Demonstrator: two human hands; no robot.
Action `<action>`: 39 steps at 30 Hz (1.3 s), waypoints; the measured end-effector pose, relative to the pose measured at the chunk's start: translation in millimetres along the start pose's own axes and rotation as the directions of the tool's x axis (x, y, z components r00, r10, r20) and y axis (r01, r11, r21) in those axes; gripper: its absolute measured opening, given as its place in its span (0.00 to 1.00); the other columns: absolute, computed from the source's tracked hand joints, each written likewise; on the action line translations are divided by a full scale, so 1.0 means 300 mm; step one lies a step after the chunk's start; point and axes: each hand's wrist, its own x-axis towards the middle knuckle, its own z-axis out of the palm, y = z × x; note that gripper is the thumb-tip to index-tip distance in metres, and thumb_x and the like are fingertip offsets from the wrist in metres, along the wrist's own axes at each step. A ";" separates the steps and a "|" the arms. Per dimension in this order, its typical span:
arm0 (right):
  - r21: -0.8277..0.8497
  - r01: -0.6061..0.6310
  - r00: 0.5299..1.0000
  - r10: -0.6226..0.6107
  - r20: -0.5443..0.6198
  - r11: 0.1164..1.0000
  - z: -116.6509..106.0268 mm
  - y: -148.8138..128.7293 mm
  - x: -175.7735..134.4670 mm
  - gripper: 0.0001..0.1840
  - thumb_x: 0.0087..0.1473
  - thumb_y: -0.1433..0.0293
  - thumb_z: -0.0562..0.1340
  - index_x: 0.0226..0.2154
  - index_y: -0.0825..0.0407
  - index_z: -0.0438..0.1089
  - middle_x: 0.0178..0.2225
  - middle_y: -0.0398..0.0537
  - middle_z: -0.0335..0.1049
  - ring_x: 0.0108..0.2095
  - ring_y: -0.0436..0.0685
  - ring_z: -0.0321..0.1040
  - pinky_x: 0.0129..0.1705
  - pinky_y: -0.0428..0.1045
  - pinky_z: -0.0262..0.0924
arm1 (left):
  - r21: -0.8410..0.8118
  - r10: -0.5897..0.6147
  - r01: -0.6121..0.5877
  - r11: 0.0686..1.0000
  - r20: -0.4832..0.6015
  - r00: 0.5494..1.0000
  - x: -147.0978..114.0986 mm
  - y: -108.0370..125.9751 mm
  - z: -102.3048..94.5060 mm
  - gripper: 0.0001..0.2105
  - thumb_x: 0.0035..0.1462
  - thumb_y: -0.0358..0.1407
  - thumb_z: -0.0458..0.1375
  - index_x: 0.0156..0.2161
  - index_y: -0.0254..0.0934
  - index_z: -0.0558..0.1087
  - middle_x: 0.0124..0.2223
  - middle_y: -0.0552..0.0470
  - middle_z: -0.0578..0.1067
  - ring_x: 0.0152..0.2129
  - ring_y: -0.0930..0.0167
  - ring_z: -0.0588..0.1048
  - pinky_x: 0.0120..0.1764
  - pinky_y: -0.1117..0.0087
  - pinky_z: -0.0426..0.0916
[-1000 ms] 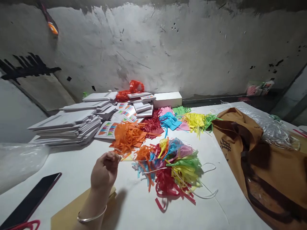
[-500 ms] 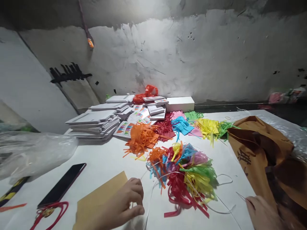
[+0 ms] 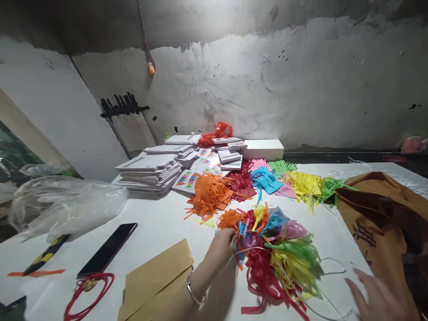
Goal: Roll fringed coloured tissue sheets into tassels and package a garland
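Note:
A garland of paper tassels [image 3: 264,267] in orange, blue, red, pink, green and yellow lies bunched on the white table, with a thin white string [image 3: 336,265] looping out of it. My left hand [image 3: 225,243], wearing a bracelet, has its fingers closed at the left end of the bunch, by the blue strips. Its fingertips are partly hidden there. At the lower right, slightly blurred, my right hand [image 3: 377,296] has its fingers apart and nothing visible in them. It lies beside a brown cloth [image 3: 374,223] with dark printing.
A brown envelope [image 3: 157,274] lies under my left forearm. Further left are a phone [image 3: 109,249] with a red cord and a clear plastic bag [image 3: 73,203]. White flat boxes [image 3: 147,162] are stacked behind, beside piles of fringed paper [image 3: 210,191].
My left hand has moved from above the envelope rightward onto the tassels. My right hand has opened from a pinch on the thin string end. The view has swung left.

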 end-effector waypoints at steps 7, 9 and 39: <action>0.341 0.497 0.851 -0.525 -0.009 0.798 0.028 -0.630 0.256 0.23 0.64 0.73 0.56 0.61 0.55 0.61 0.56 0.59 0.71 0.56 0.64 0.68 0.57 0.60 0.63 | -0.090 0.149 -0.133 0.987 0.206 0.967 -0.075 0.147 -0.033 0.07 0.58 0.28 0.53 0.31 0.39 0.71 0.30 0.49 0.78 0.27 0.66 0.75 0.30 0.68 0.65; 0.407 0.529 0.809 -0.587 0.020 0.744 0.056 -0.731 0.327 0.16 0.66 0.72 0.56 0.55 0.50 0.67 0.52 0.51 0.75 0.54 0.58 0.70 0.62 0.58 0.58 | -0.115 0.171 -0.150 0.982 0.209 0.963 -0.105 0.173 -0.062 0.07 0.59 0.30 0.51 0.32 0.40 0.72 0.33 0.47 0.79 0.29 0.64 0.76 0.33 0.67 0.66; 0.415 -0.101 0.977 0.013 0.211 0.904 -0.084 -0.243 0.274 0.18 0.66 0.64 0.51 0.47 0.50 0.74 0.49 0.56 0.73 0.51 0.62 0.70 0.55 0.59 0.66 | -0.772 -0.397 0.321 0.548 0.098 0.913 0.012 0.091 -0.050 0.10 0.45 0.38 0.72 0.26 0.35 0.77 0.20 0.56 0.73 0.17 0.74 0.67 0.20 0.77 0.63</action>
